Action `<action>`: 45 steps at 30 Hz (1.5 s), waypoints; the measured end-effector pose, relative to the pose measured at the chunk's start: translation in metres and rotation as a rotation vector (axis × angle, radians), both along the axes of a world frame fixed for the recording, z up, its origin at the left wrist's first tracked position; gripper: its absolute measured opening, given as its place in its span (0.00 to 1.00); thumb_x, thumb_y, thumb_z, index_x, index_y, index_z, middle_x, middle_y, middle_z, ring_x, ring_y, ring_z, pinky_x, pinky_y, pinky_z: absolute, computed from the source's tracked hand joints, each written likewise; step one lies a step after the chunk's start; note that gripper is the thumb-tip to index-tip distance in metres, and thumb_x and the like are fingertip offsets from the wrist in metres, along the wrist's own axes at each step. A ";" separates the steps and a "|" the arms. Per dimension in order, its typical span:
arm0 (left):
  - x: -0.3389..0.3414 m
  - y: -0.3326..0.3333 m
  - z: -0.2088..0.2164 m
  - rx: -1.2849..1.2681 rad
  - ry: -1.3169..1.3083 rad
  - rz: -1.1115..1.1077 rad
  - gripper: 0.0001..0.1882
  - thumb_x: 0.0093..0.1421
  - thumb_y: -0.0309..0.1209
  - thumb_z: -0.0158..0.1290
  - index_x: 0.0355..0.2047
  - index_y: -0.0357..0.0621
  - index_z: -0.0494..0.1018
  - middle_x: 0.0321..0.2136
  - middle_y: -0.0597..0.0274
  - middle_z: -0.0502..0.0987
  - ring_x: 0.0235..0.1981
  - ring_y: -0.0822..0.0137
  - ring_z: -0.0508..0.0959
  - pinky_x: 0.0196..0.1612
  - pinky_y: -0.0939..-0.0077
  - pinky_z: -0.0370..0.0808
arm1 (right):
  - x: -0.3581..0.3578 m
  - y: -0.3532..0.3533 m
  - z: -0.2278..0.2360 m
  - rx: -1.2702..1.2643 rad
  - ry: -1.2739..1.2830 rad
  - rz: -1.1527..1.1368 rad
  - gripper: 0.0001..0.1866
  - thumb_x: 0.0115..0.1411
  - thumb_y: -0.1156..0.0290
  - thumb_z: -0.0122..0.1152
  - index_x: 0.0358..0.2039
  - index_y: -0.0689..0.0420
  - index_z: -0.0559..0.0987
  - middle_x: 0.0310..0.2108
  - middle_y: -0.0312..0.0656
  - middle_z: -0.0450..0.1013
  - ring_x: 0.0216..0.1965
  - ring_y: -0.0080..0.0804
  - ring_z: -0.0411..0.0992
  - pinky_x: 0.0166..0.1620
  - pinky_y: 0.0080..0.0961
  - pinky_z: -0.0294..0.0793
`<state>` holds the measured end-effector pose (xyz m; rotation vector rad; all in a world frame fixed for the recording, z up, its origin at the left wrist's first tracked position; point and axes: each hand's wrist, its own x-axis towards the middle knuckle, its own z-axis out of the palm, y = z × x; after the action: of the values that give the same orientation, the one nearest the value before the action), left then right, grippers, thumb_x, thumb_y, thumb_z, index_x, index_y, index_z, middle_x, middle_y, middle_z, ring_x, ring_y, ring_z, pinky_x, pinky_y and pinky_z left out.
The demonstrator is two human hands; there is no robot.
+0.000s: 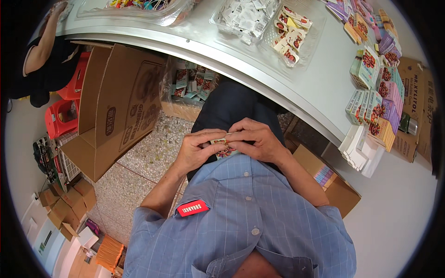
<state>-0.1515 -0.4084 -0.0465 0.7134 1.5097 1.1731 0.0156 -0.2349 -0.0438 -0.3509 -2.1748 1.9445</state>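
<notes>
Close to my body, above my lap, both hands hold a small printed carton (225, 154) with a pale face and a colourful picture. My left hand (197, 149) is closed on its left side, thumb across the front. With fingers bent over the top edge, my right hand (259, 140) pinches the right side. The fingers cover much of the carton, so I cannot tell whether its flap is folded in. Similar pale green cartons (365, 67) stand at the right of the white table (320, 92).
Clear plastic trays hold white sachets (244, 18) and printed cards (292, 39). Under the table are a bag-lined box of cartons (192, 83) and a large open cardboard box (116, 102). Another open box (343, 197) is at my right. A person (44, 58) is near red stools (62, 118).
</notes>
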 end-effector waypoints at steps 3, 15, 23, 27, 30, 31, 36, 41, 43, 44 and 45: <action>0.010 0.006 -0.006 0.167 0.142 0.076 0.14 0.52 0.20 0.66 0.41 0.35 0.83 0.42 0.48 0.83 0.41 0.60 0.83 0.47 0.71 0.79 | 0.002 -0.001 -0.003 -0.043 -0.021 -0.025 0.12 0.57 0.78 0.68 0.43 0.57 0.85 0.38 0.41 0.77 0.38 0.31 0.76 0.40 0.25 0.76; 0.000 0.041 0.057 0.348 0.162 0.561 0.27 0.64 0.36 0.59 0.59 0.35 0.69 0.48 0.48 0.77 0.40 0.61 0.81 0.35 0.70 0.82 | -0.012 0.045 0.082 0.647 0.331 -0.229 0.16 0.47 0.82 0.68 0.38 0.54 0.81 0.46 0.40 0.75 0.47 0.43 0.76 0.48 0.33 0.78; -0.014 0.073 0.062 0.192 -0.337 0.380 0.30 0.67 0.24 0.53 0.65 0.35 0.56 0.53 0.51 0.75 0.49 0.69 0.79 0.51 0.76 0.77 | -0.011 0.092 0.103 0.710 0.351 -0.016 0.13 0.50 0.75 0.71 0.37 0.52 0.82 0.48 0.44 0.74 0.48 0.45 0.76 0.49 0.38 0.79; -0.002 0.081 0.060 0.212 -0.222 0.352 0.34 0.65 0.19 0.54 0.67 0.34 0.52 0.53 0.49 0.75 0.52 0.67 0.77 0.53 0.74 0.76 | -0.029 0.215 0.117 0.832 0.114 -0.494 0.17 0.54 0.74 0.69 0.45 0.57 0.81 0.46 0.46 0.79 0.48 0.40 0.77 0.51 0.33 0.76; 0.006 0.087 0.054 0.204 -0.274 0.298 0.35 0.64 0.17 0.55 0.67 0.35 0.50 0.53 0.48 0.75 0.53 0.65 0.77 0.55 0.72 0.76 | -0.037 0.315 0.119 0.767 -0.023 -0.700 0.24 0.57 0.65 0.69 0.53 0.59 0.78 0.46 0.46 0.80 0.48 0.39 0.78 0.53 0.33 0.76; 0.009 0.087 0.049 0.196 -0.306 0.266 0.33 0.64 0.18 0.55 0.66 0.35 0.53 0.52 0.48 0.76 0.52 0.65 0.78 0.55 0.72 0.76 | -0.046 0.328 0.122 0.773 -0.018 -0.695 0.24 0.57 0.65 0.69 0.53 0.59 0.78 0.46 0.46 0.80 0.48 0.39 0.78 0.53 0.33 0.76; 0.019 0.091 0.035 0.180 -0.405 0.215 0.25 0.64 0.18 0.55 0.60 0.32 0.61 0.52 0.49 0.77 0.52 0.65 0.78 0.56 0.72 0.76 | -0.121 0.355 0.119 1.371 0.221 -0.366 0.11 0.55 0.72 0.65 0.37 0.63 0.81 0.27 0.50 0.76 0.30 0.39 0.75 0.37 0.32 0.74; 0.011 0.098 0.038 0.151 -0.378 0.195 0.26 0.65 0.18 0.54 0.61 0.32 0.61 0.52 0.50 0.77 0.52 0.65 0.78 0.56 0.72 0.76 | -0.160 0.380 0.095 1.264 -0.538 -0.121 0.42 0.49 0.57 0.73 0.62 0.60 0.69 0.57 0.58 0.70 0.60 0.53 0.68 0.62 0.41 0.68; 0.006 0.099 0.038 0.170 -0.410 0.246 0.25 0.65 0.18 0.54 0.61 0.32 0.61 0.52 0.50 0.76 0.53 0.65 0.78 0.57 0.72 0.76 | -0.157 0.392 0.080 1.261 -0.527 -0.125 0.42 0.46 0.57 0.75 0.60 0.60 0.71 0.57 0.57 0.69 0.59 0.52 0.68 0.60 0.40 0.69; 0.004 0.099 0.037 0.167 -0.410 0.255 0.25 0.65 0.18 0.54 0.61 0.32 0.61 0.52 0.50 0.76 0.53 0.65 0.78 0.57 0.72 0.76 | -0.158 0.391 0.079 1.258 -0.524 -0.115 0.42 0.46 0.57 0.75 0.60 0.60 0.71 0.57 0.57 0.69 0.59 0.52 0.68 0.60 0.40 0.69; 0.001 0.098 0.034 0.165 -0.410 0.257 0.25 0.65 0.19 0.54 0.61 0.33 0.61 0.53 0.50 0.76 0.53 0.65 0.78 0.57 0.72 0.76 | -0.156 0.389 0.077 1.329 -0.443 -0.160 0.41 0.45 0.58 0.76 0.58 0.61 0.72 0.53 0.56 0.72 0.56 0.52 0.70 0.58 0.40 0.71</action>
<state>-0.1502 -0.3105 -0.0122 0.3585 1.1891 1.5455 -0.1409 0.1541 0.0337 -0.6614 -2.9718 0.0609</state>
